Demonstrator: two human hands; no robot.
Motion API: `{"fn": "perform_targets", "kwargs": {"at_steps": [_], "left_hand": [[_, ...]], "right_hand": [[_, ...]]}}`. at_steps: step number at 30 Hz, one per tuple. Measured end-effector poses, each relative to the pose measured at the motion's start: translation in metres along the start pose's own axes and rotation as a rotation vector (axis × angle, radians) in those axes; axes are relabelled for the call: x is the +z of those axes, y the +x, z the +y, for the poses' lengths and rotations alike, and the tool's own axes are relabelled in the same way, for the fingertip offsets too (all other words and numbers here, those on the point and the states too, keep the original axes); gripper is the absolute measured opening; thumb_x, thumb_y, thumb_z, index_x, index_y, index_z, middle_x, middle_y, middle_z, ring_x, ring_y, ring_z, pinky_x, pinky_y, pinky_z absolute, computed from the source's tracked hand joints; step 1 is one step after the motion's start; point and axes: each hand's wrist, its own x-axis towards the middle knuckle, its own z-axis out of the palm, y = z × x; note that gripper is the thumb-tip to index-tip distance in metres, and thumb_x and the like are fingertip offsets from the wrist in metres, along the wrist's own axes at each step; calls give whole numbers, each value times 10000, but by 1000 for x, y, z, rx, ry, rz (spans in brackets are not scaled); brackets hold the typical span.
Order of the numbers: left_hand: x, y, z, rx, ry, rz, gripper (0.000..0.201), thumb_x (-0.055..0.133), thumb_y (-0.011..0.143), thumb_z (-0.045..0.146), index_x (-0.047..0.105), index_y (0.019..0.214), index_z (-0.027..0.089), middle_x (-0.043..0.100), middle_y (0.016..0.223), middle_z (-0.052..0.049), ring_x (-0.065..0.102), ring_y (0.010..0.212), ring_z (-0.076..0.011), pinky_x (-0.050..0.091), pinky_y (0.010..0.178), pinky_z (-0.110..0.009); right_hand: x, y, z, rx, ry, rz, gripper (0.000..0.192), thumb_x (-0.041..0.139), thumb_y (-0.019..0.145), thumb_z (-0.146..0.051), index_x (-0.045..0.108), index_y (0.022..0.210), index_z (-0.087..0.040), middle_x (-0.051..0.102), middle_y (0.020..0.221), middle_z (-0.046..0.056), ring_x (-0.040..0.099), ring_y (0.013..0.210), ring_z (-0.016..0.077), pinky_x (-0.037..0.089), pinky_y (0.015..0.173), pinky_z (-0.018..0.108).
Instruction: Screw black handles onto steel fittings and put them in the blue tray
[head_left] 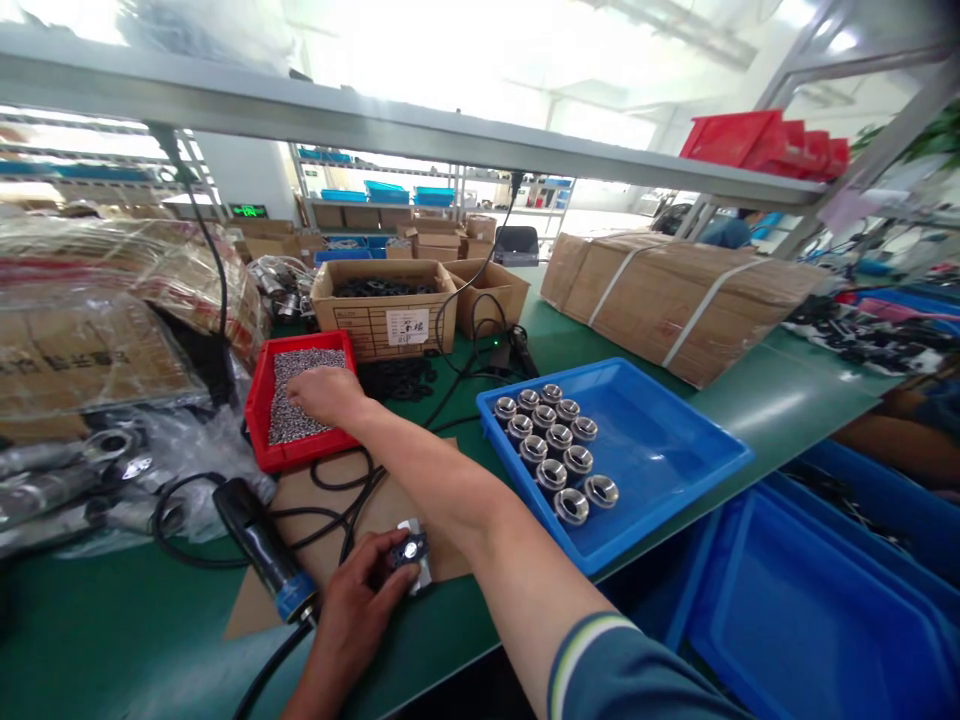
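Workbench (787,400), green mat, under a steel shelf rail in a bright factory hall with racks and cartons behind; all places below are given from the blue tray (660,450).

Strapped carton (675,290): behind the blue tray, lying flat.

Blue tray: holds rows of metal ring fittings (555,440) in its near-left part, the rest bare.

Open carton (382,300): behind and left of the blue tray, dark parts inside.

Red bin (259,400): left of the blue tray, filled with small grey screws (296,385). Right hand (326,395) rests palm-down in it, fingers curled into the screws; whether it has pinched one I cannot tell.

Electric screwdriver (262,550): left and nearer, lying on cardboard, cable looped beside it.

Small fitting (411,550): nearer than the blue tray, left of its front corner, on a pale block. Left hand (352,610) grips it between thumb and fingers.

Judgement: picking one screw cleanly, and keeping the fitting steady and square on its block, would serve best.
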Motion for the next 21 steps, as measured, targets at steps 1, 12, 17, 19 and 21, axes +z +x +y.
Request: {"fn": "perform_targets", "kwargs": {"at_steps": [1,12,17,19,21], "left_hand": [[-1,0,1,-2,14,2,348,642,818,415,684,1098,212,680,985,-51,639,889,-230,518,791,-357],[-1,-3,2,-1,-49,8,303,687,802,247,669,1101,201,618,901,-14,564,776,-147,446,732,-273],[0,-3,0,1,-71,11,304,710,783,234,673,1084,205,587,857,0,554,748,-138,440,700,-257],[-1,-3,0,13,-63,16,297,714,783,233,677,1077,209,581,847,4,549,749,-136,437,705,-254],[-1,-3,0,23,-61,20,301,721,782,233,680,1080,216,578,841,8,543,749,-133,433,708,-251]], "right_hand": [[-4,-6,-4,-14,35,33,112,629,868,-162,741,880,-157,756,951,38,660,1001,229,478,912,350],[-19,-186,-18,283,455,147,205,590,831,-170,747,960,-197,739,857,12,666,752,149,520,704,270],[-12,-240,-21,428,499,121,157,625,814,-197,722,938,-205,732,848,12,673,760,160,515,697,271],[-9,-249,-21,425,522,102,132,635,829,-224,733,917,-208,727,836,19,669,763,165,506,698,278],[-7,-254,-21,381,521,83,111,651,826,-226,750,875,-218,715,844,25,656,788,168,492,715,285]]}}
